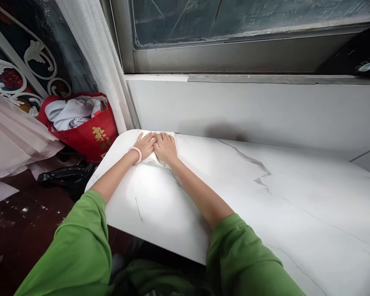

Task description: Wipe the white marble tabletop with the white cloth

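Note:
At the far left end of a white, grey-veined table [222, 197], both hands lie flat, side by side, on a thin white cloth or paper [153, 158]. My left hand [146, 145], with a pink beaded band [138, 153] at its wrist, has its fingers stretched out and spread. Touching it at the thumb side is my right hand [165, 148], palm down with the fingers extended. Most of the white piece is hidden beneath the palms; a little shows between and around them. Whether it is fabric or paper I cannot make out.
A white wall [253, 109] and a window frame [228, 55] rise behind the table. To the left stand a red bag [80, 142] of pale cloth, a black plastic bag [63, 176], a light curtain [95, 53] and pale pink fabric [15, 135]. A black object [357, 53] sits at upper right.

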`<state>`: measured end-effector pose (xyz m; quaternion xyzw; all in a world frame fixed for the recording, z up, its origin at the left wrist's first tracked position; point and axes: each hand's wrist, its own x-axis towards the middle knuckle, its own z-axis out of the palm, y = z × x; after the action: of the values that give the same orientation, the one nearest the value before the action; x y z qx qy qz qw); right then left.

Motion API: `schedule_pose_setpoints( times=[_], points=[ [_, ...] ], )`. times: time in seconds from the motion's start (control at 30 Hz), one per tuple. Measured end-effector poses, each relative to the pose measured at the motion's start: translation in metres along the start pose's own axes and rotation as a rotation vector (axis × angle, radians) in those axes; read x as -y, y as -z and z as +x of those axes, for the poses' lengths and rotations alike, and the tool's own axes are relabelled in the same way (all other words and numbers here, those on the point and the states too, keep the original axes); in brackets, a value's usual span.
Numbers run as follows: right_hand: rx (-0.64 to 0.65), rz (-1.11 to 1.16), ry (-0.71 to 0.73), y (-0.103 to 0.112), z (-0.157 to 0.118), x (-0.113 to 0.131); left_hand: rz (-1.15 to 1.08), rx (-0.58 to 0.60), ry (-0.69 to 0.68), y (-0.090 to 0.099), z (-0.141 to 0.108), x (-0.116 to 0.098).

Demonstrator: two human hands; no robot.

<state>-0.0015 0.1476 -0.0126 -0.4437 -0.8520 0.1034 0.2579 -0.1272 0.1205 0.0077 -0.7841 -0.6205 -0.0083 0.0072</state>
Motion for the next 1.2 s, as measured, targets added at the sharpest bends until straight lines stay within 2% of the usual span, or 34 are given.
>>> schedule_pose_setpoints(
  times=[0.1,0.23,0.43,0.53,0.63,0.73,0.83,0.9,1.0,1.1,1.2],
  points=[
    [0.025,0.001,0.020,0.009,-0.036,0.008,0.035,-0.021,-0.048,0.000,-0.037,-0.020],
    [0.081,0.011,0.089,0.025,-0.095,0.025,0.067,-0.083,-0.094,-0.002,-0.100,-0.051],
    [0.167,0.115,0.226,0.060,-0.180,0.046,0.013,-0.169,-0.088,-0.001,-0.189,-0.111],
    [0.209,0.157,0.266,0.073,-0.207,0.051,0.002,-0.192,-0.093,0.001,-0.214,-0.134],
    [0.223,0.170,0.259,0.078,-0.215,0.051,-0.016,-0.179,-0.116,0.004,-0.219,-0.141],
    [0.214,0.150,0.243,0.075,-0.208,0.047,-0.038,-0.125,-0.145,0.006,-0.205,-0.133],
    [0.169,0.105,0.224,0.067,-0.182,0.032,-0.059,-0.096,-0.163,0.005,-0.170,-0.117],
    [0.132,0.064,0.193,0.062,-0.155,0.014,-0.062,-0.088,-0.164,0.003,-0.134,-0.106],
    [0.097,0.026,0.174,0.056,-0.106,-0.023,-0.033,-0.079,-0.094,0.002,-0.069,-0.096],
    [0.063,0.011,0.164,0.056,-0.060,-0.063,-0.022,-0.052,-0.062,0.001,-0.004,-0.094],
    [0.048,0.013,0.121,0.059,-0.028,-0.094,-0.023,-0.047,-0.063,0.000,0.046,-0.095]
  ],
)
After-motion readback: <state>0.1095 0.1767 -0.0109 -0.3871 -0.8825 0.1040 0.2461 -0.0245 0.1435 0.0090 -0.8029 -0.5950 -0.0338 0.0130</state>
